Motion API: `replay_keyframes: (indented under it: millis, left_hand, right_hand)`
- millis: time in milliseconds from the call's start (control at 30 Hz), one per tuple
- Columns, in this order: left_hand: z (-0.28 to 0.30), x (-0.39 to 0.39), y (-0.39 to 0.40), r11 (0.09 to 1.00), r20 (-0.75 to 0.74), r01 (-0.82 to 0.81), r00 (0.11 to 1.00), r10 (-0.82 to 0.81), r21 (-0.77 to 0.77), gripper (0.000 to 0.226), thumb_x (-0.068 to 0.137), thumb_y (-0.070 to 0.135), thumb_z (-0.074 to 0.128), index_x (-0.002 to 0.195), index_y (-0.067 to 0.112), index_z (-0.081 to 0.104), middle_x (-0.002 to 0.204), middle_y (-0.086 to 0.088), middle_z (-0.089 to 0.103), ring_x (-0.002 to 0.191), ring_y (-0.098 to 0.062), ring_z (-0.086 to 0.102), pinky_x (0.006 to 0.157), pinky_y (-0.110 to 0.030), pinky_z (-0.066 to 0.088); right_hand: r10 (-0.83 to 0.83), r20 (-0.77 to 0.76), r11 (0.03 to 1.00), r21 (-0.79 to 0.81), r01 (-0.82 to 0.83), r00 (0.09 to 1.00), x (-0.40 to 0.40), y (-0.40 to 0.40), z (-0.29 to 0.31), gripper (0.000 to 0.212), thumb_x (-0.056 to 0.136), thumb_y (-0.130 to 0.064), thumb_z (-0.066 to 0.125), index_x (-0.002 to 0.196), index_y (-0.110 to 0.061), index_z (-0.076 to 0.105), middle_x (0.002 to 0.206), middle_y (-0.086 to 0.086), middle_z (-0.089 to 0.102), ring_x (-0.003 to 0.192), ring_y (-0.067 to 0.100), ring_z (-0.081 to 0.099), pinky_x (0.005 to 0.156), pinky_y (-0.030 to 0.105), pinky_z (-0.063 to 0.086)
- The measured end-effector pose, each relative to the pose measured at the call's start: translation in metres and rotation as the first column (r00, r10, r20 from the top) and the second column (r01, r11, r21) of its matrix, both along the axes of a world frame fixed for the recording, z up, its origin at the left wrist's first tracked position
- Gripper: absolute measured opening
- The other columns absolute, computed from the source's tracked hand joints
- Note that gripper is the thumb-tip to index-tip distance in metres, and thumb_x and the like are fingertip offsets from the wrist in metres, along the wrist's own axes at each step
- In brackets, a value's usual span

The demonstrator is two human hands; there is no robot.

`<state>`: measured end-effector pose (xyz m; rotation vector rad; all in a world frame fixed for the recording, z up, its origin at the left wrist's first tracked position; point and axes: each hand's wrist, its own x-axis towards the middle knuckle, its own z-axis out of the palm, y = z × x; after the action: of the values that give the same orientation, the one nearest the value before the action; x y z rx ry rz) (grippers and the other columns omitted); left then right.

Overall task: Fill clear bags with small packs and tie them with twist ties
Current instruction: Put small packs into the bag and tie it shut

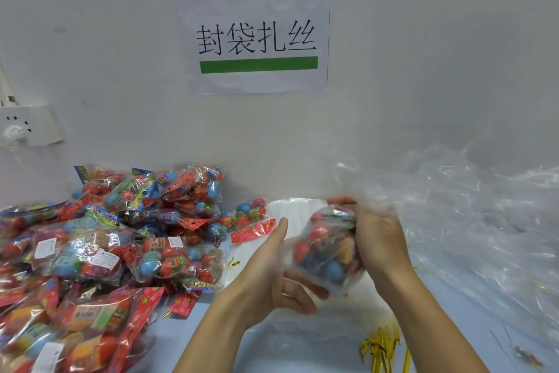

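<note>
A clear bag [325, 251] filled with red and blue small packs hangs between my hands above the table. My right hand [378, 239] grips its right side and gathered top. My left hand [272, 276] cups it from the left and below, thumb up, fingers curled under the bag. A bundle of gold twist ties [381, 345] lies on the table just below my right forearm. A big heap of small packs [115, 239] covers the left of the table.
A pile of empty clear bags [472, 221] fills the right side up to the wall. A stack of white flat bags [296, 209] lies behind my hands. A paper sign [257, 33] hangs on the wall; a socket [30, 124] sits at left.
</note>
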<state>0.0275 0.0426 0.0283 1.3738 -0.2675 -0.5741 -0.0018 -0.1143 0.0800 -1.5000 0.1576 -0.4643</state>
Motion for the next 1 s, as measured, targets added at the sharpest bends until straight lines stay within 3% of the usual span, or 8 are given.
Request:
replay_keyframes:
  millis: [67,167,233,333,500,600,800,1000]
  left_hand:
    - [0.0,-0.001,-0.006,0.984,0.119,-0.176,0.978,0.17,0.037,0.057,0.097,0.066,0.034,0.116,0.028,0.072,0.091,-0.011,0.075,0.068,-0.028,0.07,0.067,-0.037,0.06]
    - [0.0,-0.005,-0.013,0.973,0.221,-0.174,0.953,0.205,-0.153,0.067,0.081,0.077,0.053,0.134,0.035,0.058,0.126,0.003,0.068,0.112,-0.023,0.067,0.094,-0.047,0.055]
    - [0.001,-0.01,-0.02,0.972,0.32,-0.056,0.938,0.13,-0.23,0.089,0.064,0.072,0.076,0.141,0.04,0.045,0.133,0.0,0.065,0.12,-0.026,0.063,0.096,-0.047,0.054]
    - [-0.001,-0.014,-0.031,0.964,0.477,-0.141,0.847,0.236,-0.227,0.068,0.067,0.032,0.085,0.13,0.032,0.058,0.117,-0.008,0.072,0.107,-0.025,0.07,0.083,-0.033,0.058]
    - [0.006,-0.01,-0.02,0.936,0.317,-0.206,0.901,0.295,-0.286,0.042,0.074,0.035,0.076,0.112,0.017,0.072,0.114,-0.016,0.072,0.105,-0.029,0.07,0.084,-0.036,0.057]
    - [0.006,-0.012,-0.01,0.96,0.147,-0.141,0.973,0.179,-0.242,0.047,0.072,0.044,0.075,0.113,0.021,0.074,0.12,-0.017,0.07,0.108,-0.031,0.068,0.088,-0.039,0.057]
    - [0.003,-0.014,0.005,0.988,-0.1,-0.087,0.992,0.074,-0.128,0.058,0.059,0.053,0.082,0.106,0.018,0.078,0.119,-0.018,0.07,0.104,-0.031,0.069,0.099,-0.045,0.052]
    - [0.026,-0.015,0.002,0.967,0.08,-0.169,0.984,0.157,0.191,0.081,0.061,0.071,0.077,0.12,0.015,0.069,0.11,-0.006,0.075,0.101,-0.025,0.072,0.092,-0.044,0.057]
  right_hand:
    - [-0.107,-0.046,0.991,0.075,0.11,0.993,0.004,-0.005,-0.001,0.035,0.088,-0.005,0.053,0.067,-0.019,0.076,0.064,-0.003,0.072,0.065,0.014,0.068,0.06,0.022,0.052]
    - [-0.144,-0.133,0.972,0.167,0.165,0.981,0.006,-0.01,-0.003,0.034,0.088,-0.009,0.049,0.071,-0.018,0.077,0.072,0.002,0.074,0.076,0.026,0.07,0.074,0.037,0.056]
    - [-0.145,-0.167,0.973,0.153,0.171,0.975,0.007,-0.006,-0.003,0.031,0.087,-0.011,0.05,0.073,-0.018,0.078,0.076,0.005,0.076,0.079,0.029,0.071,0.076,0.039,0.057]
    - [-0.105,-0.175,0.992,0.043,0.115,0.979,0.007,0.001,-0.006,0.028,0.087,-0.015,0.054,0.074,-0.019,0.078,0.077,0.008,0.076,0.079,0.03,0.072,0.076,0.041,0.058]
    - [0.237,-0.228,0.946,-0.167,-0.278,0.944,0.002,-0.008,-0.007,0.031,0.097,-0.03,0.052,0.084,-0.033,0.081,0.074,-0.009,0.077,0.062,0.002,0.071,0.048,0.017,0.05]
    - [0.428,-0.281,0.818,-0.284,-0.5,0.859,0.0,-0.019,-0.008,0.029,0.1,-0.053,0.046,0.101,-0.05,0.075,0.099,-0.013,0.078,0.092,0.007,0.074,0.081,0.03,0.058]
    - [0.631,-0.253,0.727,-0.14,-0.673,0.734,-0.002,-0.023,-0.01,0.046,0.084,-0.065,0.046,0.116,-0.046,0.073,0.118,-0.01,0.075,0.111,0.011,0.07,0.1,0.034,0.053]
    - [0.549,-0.209,0.814,-0.084,-0.574,0.809,0.001,-0.022,-0.014,0.049,0.084,-0.06,0.048,0.112,-0.033,0.077,0.11,0.002,0.077,0.106,0.02,0.073,0.103,0.044,0.053]
